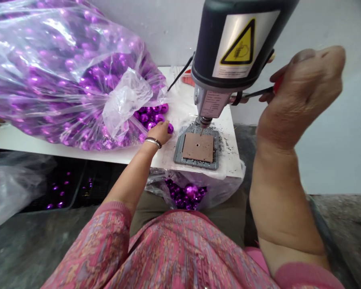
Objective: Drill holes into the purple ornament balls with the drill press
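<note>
your left hand (160, 132) closes over a small purple ball (170, 128) at the mouth of the big clear bag (66, 76), fingers curled together around it, thumb side hidden, so whether the ball is pinched or only covered cannot be told. the ball lies on the white table (12, 138), touching the loose heap of purple balls (152, 113) spilling from the bag's knotted neck, and just beside the grey base plate (197, 147) of the bench drill (228, 44). on that plate sits a brown pad (198, 146) with a hole near its middle; the drill bit (201, 129) hangs above the pad's far edge, apart from it. your right hand (301, 92) is raised well up beside the drill head, fingers wrapped shut on the red-tipped feed lever (263, 91).

take one ball only, and get a firm fingertip pinch before you lift, since these look glossy and likely to roll. keep the lever hand steady and up while the left hand works near the plate, and keep your fingertips outside the bit's path. dark swarf litters the table around the plate. below the table edge, an open bag (186, 192) in your lap holds more purple balls, and a dark crate (60, 186) with a few balls stands on the floor to your left.
</note>
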The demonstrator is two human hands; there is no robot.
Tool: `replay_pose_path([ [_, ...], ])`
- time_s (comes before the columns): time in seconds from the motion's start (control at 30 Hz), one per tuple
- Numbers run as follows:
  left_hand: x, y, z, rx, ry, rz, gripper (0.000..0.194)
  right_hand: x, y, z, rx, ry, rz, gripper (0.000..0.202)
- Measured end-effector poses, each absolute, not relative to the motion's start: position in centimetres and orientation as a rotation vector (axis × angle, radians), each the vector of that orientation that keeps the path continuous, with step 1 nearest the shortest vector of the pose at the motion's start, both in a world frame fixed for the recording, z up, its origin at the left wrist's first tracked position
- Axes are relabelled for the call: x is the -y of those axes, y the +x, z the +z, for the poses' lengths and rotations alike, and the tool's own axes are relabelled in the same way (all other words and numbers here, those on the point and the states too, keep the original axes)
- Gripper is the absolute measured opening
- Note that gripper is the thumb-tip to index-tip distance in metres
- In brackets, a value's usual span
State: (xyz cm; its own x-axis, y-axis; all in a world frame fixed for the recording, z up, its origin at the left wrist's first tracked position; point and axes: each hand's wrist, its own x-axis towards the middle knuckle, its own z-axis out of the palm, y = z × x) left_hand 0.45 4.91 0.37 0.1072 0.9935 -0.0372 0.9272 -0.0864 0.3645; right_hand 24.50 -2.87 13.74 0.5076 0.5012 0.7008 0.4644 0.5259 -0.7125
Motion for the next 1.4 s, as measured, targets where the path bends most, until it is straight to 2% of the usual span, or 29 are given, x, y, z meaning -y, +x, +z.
replay_pose_path([
  [0.07, -4.8, 0.5, 0.2, -1.903, 2.093, 0.344, 0.057, 2.8, 24.5, 13.6, 1.098, -1.077, 0.008, 0.025],
  [0.13, -4.0, 0.6, 0.4, -1.835, 2.058, 0.513, 0.057, 2.7, 24.6, 13.4, 1.099, -1.083, -0.016, 0.024],
  [0.23, -2.3, 1.0, 1.0, -1.427, 1.88, 0.752, 0.053, 2.4, 24.7, 13.5, 1.113, -1.087, -0.045, 0.024],
  [0.37, -0.4, 2.2, 1.0, -1.005, 1.523, 0.708, 0.047, 1.8, 25.0, 14.0, 1.16, -1.063, -0.051, 0.025],
  [0.5, -0.2, 3.3, 0.2, -1.059, 1.375, 0.648, 0.04, 1.6, 25.1, 14.4, 1.179, -1.073, -0.02, 0.027],
  [0.6, -0.4, 3.9, 0.1, -1.147, 1.49, 0.618, 0.041, 1.7, 25.0, 14.6, 1.176, -1.077, 0.0, 0.026],
  [0.83, -0.1, 5.6, 1.2, -1.4, 1.836, 0.576, 0.057, 2.3, 24.4, 15.0, 1.145, -1.124, 0.059, 0.028],
  [0.97, 0.2, 6.3, 1.5, -1.406, 1.932, 0.51, 0.058, 2.8, 24.5, 15.2, 1.159, -1.159, 0.095, 0.029],
  [1.17, 0.2, 6.8, 1.4, -1.348, 2.012, 0.479, 0.042, 2.7, 24.8, 14.7, 1.186, -1.13, 0.067, 0.028],
  [1.4, -0.8, 7.3, 0.4, -1.268, 2.113, 0.497, 0.043, 3.5, 24.7, 14.1, 1.209, -1.056, 0.055, 0.023],
])
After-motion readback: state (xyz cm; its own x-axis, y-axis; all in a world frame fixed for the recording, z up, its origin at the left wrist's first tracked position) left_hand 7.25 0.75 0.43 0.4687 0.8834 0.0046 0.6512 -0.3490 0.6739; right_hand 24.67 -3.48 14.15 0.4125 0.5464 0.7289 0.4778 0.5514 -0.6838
